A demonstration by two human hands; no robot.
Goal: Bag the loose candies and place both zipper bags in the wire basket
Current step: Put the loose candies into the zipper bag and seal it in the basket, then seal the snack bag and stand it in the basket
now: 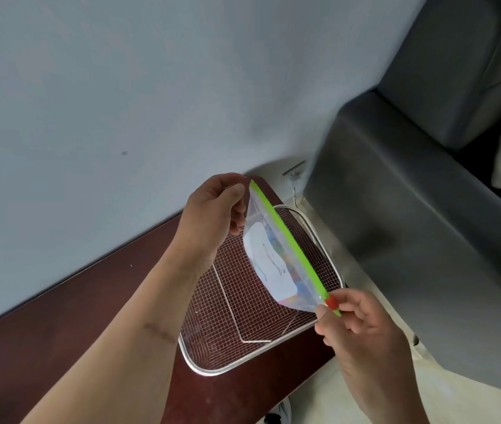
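**Sealing the bag over the basket**

Holding the bag (pixel 276 255) up in the air, I have it stretched between both hands above the basket (pixel 261 301). My left hand (pixel 212 212) is closed on the far top corner, thumb and fingers pinched on the plastic. My right hand (pixel 356 319) is closed on the near end, fingertips on the red slider (pixel 331 302) at the end of the green zip (pixel 289 240).

I judge the slider sits at the end of its track, but I cannot tell from here whether the seal is shut the whole way along. If a gap is left, candies could spill out when I lower the bag. Should my left pinch slip, the bag would swing down on the slider end and could drop past the rim, since the basket stands near the end of the table (pixel 59 332).

Coloured candies show through the clear plastic of the bag, behind a white label; I cannot count them. Nothing lies in the basket that I can see, though the bag and my arm hide part of it. A second bag is not in view.
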